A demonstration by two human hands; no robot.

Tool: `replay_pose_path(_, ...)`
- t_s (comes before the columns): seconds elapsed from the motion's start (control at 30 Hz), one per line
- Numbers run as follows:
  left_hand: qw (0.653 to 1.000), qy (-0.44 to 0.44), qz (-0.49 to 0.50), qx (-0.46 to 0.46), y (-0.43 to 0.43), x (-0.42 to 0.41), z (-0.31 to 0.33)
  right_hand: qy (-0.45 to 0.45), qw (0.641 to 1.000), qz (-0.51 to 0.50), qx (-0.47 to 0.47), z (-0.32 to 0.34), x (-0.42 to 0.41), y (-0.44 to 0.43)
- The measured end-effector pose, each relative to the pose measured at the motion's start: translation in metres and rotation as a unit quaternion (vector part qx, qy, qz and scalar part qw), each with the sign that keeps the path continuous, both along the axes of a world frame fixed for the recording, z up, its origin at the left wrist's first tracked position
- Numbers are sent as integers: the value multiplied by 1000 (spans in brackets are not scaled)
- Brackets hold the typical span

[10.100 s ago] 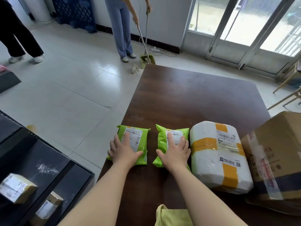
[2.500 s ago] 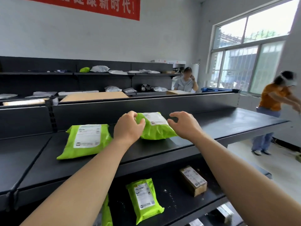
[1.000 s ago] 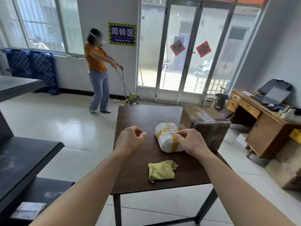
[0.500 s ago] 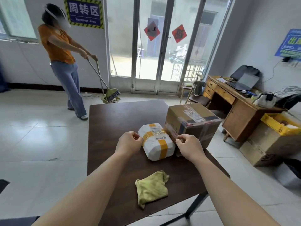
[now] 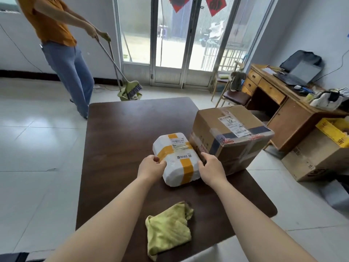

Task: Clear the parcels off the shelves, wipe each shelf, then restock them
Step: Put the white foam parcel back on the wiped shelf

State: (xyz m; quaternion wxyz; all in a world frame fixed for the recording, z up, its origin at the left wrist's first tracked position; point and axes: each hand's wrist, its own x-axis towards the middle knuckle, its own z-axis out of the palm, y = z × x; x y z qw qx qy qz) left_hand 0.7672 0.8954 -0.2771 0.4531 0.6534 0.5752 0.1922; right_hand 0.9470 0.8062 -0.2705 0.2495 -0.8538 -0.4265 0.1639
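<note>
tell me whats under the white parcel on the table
The white parcel lies on the dark wooden table, the left hand and right hand gripping its sides. The patch beneath it is covered, so anything flat there cannot be seen.

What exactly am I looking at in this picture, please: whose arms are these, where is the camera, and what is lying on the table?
There is no machine here. A person wears one wide-angle camera on the head, looking forward and down, so the two bare arms are the wearer's own. The left hand and the right hand grip the two sides of a white parcel bound with yellow tape, which appears to rest on a dark brown table. Close on its right stands a larger cardboard box with a label on top. Nearer the wearer lies a crumpled yellow-green cloth, untouched. In the background another person sweeps the floor with a broom.
</note>
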Motion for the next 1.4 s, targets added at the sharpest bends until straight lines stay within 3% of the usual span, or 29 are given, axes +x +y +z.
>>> replay_pose_path(0.57, 986, -48, 70, -147, 49, 82, -106, 22, 991, 77, -109, -108, 71, 87)
replay_pose_path(0.93, 985, -61, 89, -135, 50, 85, -127, -11, 988, 111, -107, -117, 62, 96)
replay_pose_path(1.03, 985, -62, 94, -134, 51, 79, -128, 29, 987, 120, -104, -115, 59, 96)
replay_pose_path(1.13, 985, -50, 104, -131, 51, 70, -123, 49, 986, 134, -85, -114, 52, 94)
replay_pose_path(1.4, 984, -62, 148, -82, 50, 35, -92, 2, 985, 169, -30, -88, 21, 100)
